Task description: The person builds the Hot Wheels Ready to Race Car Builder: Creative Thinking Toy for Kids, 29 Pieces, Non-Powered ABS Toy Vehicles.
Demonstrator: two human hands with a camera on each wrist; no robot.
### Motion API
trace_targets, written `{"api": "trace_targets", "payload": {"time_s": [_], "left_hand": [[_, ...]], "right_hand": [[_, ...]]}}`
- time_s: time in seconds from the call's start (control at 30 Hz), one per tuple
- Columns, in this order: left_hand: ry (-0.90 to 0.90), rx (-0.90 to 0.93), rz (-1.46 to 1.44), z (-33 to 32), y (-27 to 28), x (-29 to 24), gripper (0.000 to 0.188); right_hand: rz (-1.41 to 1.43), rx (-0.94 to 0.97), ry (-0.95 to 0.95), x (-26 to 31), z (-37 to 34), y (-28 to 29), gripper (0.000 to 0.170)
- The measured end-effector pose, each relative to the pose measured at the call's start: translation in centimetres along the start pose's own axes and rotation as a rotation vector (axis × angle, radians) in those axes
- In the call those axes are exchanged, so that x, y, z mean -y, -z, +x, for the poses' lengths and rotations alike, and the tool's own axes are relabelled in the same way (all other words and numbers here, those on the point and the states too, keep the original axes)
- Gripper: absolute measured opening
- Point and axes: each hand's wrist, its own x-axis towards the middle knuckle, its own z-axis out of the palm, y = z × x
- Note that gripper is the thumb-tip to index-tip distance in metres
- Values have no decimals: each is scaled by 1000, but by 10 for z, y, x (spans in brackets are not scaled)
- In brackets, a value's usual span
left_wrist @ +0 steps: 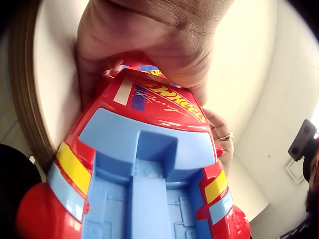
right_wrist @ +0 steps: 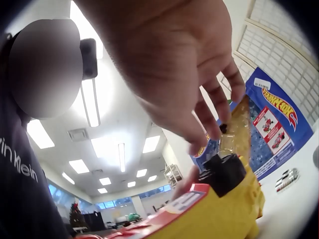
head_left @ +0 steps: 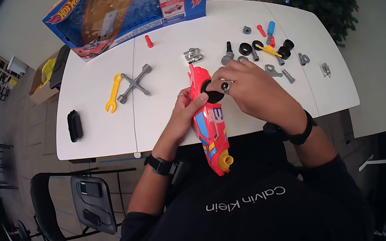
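Observation:
My left hand (head_left: 184, 118) grips a red toy race car (head_left: 213, 126) by its side, the car standing on end over the table's near edge. A black wheel (head_left: 217, 97) sits against the car's side. At that wheel are the fingertips of my right hand (head_left: 258, 89), with thumb and index bent together at its hub. From the left wrist, the car's light blue cockpit (left_wrist: 149, 199) faces the camera. The right wrist view shows the car's yellow underside (right_wrist: 212, 211), the wheel edge-on and the remaining fingers loosely spread. What lies between the pinching fingertips is hidden.
Loose black wheels (head_left: 245, 48), grey bolts and a yellow part (head_left: 269, 51) lie at right. Left of the car are a yellow wrench (head_left: 113, 93), a grey cross wrench (head_left: 134, 84) and a black tray (head_left: 74, 126). A Hot Wheels box (head_left: 126, 29) stands behind.

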Motion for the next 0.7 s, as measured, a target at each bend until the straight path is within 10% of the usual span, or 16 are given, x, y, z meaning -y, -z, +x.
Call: {"api": "trace_targets", "payload": {"time_s": [0.17, 0.7], "left_hand": [[-2, -19, 55, -3, -4, -4, 70], [11, -19, 19, 0, -3, 1, 71]], "right_hand": [[-153, 202, -248, 13, 6, 17, 14], [-321, 22, -50, 27, -5, -11, 11]]}}
